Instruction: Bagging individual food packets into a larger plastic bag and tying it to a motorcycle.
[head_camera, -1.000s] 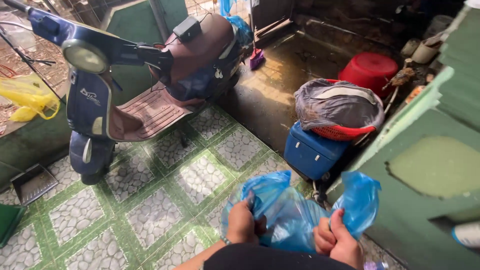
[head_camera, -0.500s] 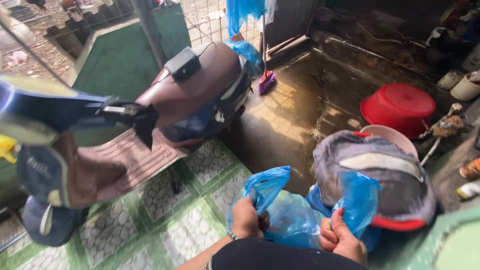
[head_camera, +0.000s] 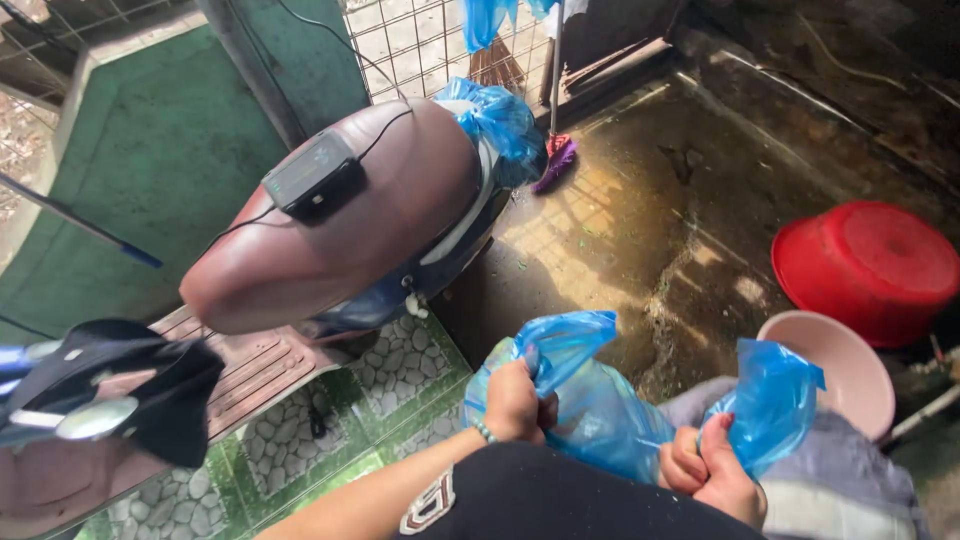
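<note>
A blue plastic bag (head_camera: 600, 415) is held low in the view, above the edge where the green pebble-patterned tiled floor (head_camera: 395, 385) meets the wet concrete floor (head_camera: 640, 210). One gathered handle of the bag is clenched in the left hand (head_camera: 515, 400), the other in the right hand (head_camera: 705, 470), so that the mouth is drawn between the two fists. The film looks thin and is bunched tightly in the left hand's grip; a tear at either handle could be caused by a hard pull apart, and the contents, which cannot be made out, would then be dropped onto the wet concrete.

Just beyond the right hand a grey cloth bundle (head_camera: 850, 470) is seen, with a pink basin (head_camera: 835, 370) behind it and a red basin (head_camera: 865, 265) farther off. A swing of the bag to that side could knock the pink basin. To the left stands a maroon scooter (head_camera: 330, 230) with a small black device (head_camera: 312, 178) on its seat; a second blue bag (head_camera: 500, 125) sits at its rear near a broom (head_camera: 550, 150). The dark, wet-looking concrete could be slipped on.
</note>
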